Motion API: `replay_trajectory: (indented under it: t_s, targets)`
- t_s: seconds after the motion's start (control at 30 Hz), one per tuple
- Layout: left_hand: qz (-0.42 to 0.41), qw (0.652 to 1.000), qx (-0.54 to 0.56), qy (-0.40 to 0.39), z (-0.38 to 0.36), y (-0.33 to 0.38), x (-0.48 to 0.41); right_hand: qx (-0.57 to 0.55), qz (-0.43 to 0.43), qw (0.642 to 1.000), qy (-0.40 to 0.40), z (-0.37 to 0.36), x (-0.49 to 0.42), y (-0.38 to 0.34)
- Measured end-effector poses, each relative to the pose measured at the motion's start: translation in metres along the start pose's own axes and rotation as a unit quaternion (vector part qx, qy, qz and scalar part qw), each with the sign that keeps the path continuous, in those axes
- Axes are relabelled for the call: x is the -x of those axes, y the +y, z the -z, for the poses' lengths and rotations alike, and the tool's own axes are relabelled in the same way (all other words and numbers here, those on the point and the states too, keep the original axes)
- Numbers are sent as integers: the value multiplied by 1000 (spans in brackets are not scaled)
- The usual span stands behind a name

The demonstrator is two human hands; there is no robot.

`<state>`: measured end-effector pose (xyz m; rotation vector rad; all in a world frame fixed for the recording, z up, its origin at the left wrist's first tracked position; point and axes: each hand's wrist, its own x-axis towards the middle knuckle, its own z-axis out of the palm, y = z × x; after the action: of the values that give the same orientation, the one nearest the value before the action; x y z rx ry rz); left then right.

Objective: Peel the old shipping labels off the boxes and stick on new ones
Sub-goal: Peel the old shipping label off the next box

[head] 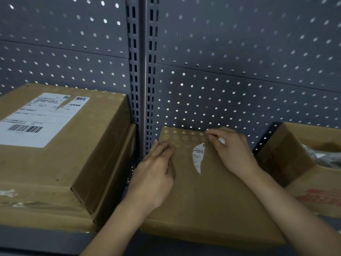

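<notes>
Nearest me, a flat brown cardboard box lies on the grey shelf, its long axis running away from me. My left hand rests flat on its left edge, fingers straight. A torn white label remnant, a curved sliver lying near-to-far, sits between the hands, just left of my right hand, whose curled fingers pinch a white scrap near the box's far edge. Behind stands perforated grey pegboard.
</notes>
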<state>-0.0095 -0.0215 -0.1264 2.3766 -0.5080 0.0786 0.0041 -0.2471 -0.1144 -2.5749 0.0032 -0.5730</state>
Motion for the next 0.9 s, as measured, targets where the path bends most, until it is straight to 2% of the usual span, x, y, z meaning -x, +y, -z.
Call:
replay_trajectory:
  t_s: [0.23,0.37,0.53,0.9]
  targets:
    - [1,1000,-4,3,1,1,-1,77,25,995,-62,0,-1,-6]
    - [-4,1000,-9,5,1,1,0,104,46,991,-73,1,-1,-10]
    - [-2,1000,-9,7,0,1,-1,201,82,973,-76,0,-2,-14]
    - [-1,1000,-2,0,0,0,-1,258,89,953,-134,2,-5,-22]
